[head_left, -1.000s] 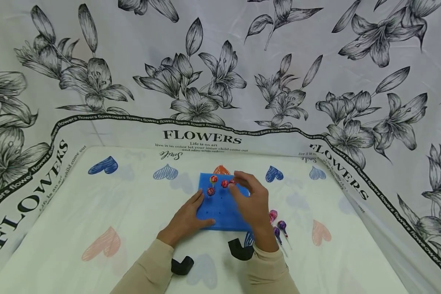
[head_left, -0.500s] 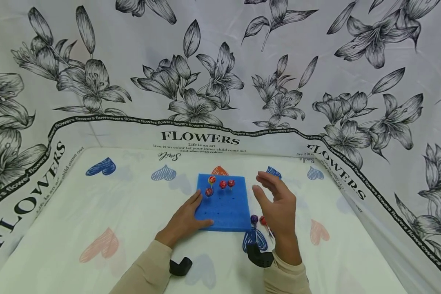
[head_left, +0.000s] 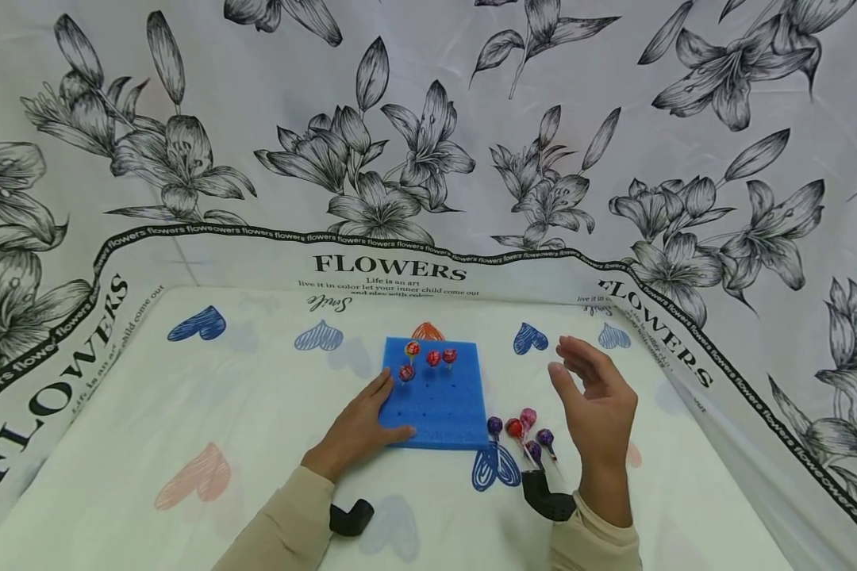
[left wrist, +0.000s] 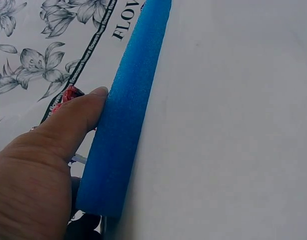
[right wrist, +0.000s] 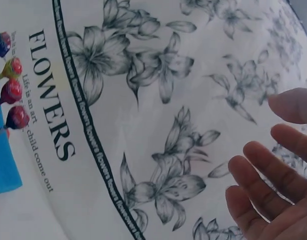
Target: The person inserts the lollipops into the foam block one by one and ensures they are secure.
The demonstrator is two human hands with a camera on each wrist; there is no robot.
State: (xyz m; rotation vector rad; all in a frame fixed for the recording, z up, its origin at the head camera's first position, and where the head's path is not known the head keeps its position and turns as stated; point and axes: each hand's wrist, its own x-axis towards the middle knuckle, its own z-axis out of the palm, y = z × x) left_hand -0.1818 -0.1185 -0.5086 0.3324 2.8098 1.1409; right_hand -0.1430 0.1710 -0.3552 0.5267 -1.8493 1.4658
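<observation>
A blue foam board (head_left: 446, 400) with small holes lies on the table, and several red-wrapped lollipops (head_left: 449, 356) stand upright in its far part. My left hand (head_left: 350, 432) rests against the board's left side, its fingers along the edge and its thumb near the front left corner. In the left wrist view the thumb (left wrist: 68, 117) touches the foam's edge; the other fingers are hidden there. My right hand (head_left: 600, 420) is raised to the right of the board, fingers loosely bent and holding nothing. Just left of it lie loose lollipops (head_left: 514, 429), purple, red and pink.
A white cloth (head_left: 271, 412) printed with hearts covers the table. Behind it rises a flower-printed curtain (head_left: 428, 119). Black curved wrist pieces (head_left: 352, 518) show at both wrists.
My right hand has moved away from the standing lollipops, rightward past the board's edge, uncovering them and the loose lollipops. My left hand stays on the board.
</observation>
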